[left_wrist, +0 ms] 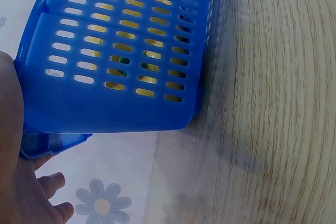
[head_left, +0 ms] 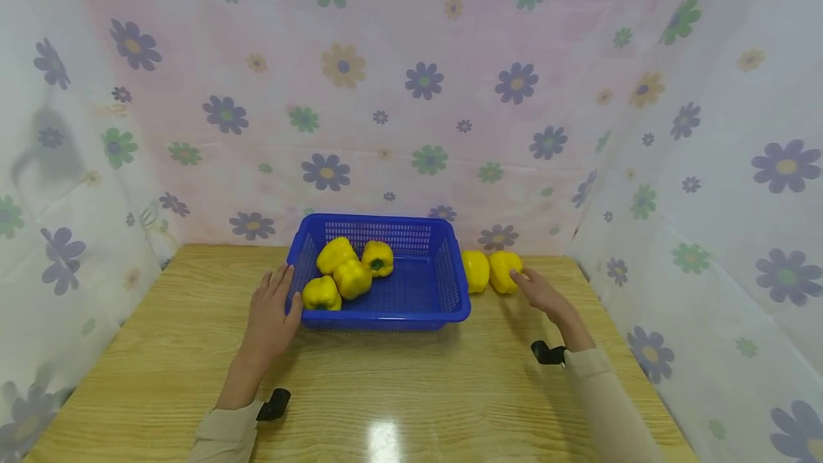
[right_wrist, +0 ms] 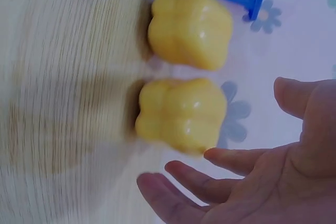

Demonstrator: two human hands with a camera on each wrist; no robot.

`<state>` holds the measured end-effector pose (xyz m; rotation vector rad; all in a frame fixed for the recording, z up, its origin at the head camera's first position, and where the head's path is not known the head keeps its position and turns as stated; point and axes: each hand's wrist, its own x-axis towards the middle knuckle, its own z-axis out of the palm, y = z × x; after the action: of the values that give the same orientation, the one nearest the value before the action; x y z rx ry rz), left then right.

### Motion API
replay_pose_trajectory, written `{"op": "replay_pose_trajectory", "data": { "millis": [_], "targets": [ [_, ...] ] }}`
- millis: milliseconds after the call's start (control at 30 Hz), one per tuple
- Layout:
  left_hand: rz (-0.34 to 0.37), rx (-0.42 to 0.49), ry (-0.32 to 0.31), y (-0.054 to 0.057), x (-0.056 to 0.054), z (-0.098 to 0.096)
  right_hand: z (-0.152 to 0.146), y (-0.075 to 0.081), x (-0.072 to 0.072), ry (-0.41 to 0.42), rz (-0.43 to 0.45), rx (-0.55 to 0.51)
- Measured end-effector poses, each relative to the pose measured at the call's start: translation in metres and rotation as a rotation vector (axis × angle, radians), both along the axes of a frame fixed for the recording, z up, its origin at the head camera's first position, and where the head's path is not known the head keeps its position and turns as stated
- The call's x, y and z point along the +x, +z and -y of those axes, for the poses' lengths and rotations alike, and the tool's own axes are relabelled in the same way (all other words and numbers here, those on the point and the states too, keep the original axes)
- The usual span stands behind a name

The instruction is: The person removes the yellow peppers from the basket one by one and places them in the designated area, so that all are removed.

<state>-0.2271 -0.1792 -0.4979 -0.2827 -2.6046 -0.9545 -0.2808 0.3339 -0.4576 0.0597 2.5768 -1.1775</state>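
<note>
A blue plastic basket (head_left: pixel 386 319) with slotted walls stands on the table, holding several yellow bell peppers (head_left: pixel 353 279). My left hand (head_left: pixel 273 313) rests against its left rim near the front corner, fingers extended; in the left wrist view the thumb side (left_wrist: pixel 9 114) touches the rim. Right of the basket, two more yellow bell peppers lie side by side, one near the basket wall (head_left: pixel 476 271) and one farther right (head_left: pixel 505 272). Beside the outer pepper (right_wrist: pixel 181 114) is my right hand (right_wrist: pixel 262 177), its fingers spread and loosely bent, holding nothing.
The wood-grain table (head_left: pixel 386 384) reaches back to a flower-printed cloth (head_left: pixel 386 91), which also hangs along both sides. A black wrist mount (head_left: pixel 275 404) sits on the left wrist, another mount (head_left: pixel 548 353) on the right.
</note>
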Motion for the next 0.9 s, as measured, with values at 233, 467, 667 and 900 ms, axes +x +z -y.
{"op": "replay_pose_trajectory", "data": {
  "millis": [233, 467, 667, 900],
  "targets": [
    [0.006, -0.006, 0.004, -0.004, -0.002, 0.001, 0.018, 0.008, 0.013, -0.022, -0.052, -0.01],
    [0.027, -0.009, 0.005, -0.004, -0.003, 0.002, 0.041, 0.029, 0.02, -0.073, -0.19, 0.029],
    [0.036, -0.01, 0.004, -0.004, -0.003, 0.002, 0.065, 0.053, 0.029, -0.065, -0.309, -0.145],
    [0.038, -0.011, 0.0, -0.004, -0.003, 0.002, 0.093, 0.07, 0.029, -0.08, -0.516, -0.504]
  ]
}}
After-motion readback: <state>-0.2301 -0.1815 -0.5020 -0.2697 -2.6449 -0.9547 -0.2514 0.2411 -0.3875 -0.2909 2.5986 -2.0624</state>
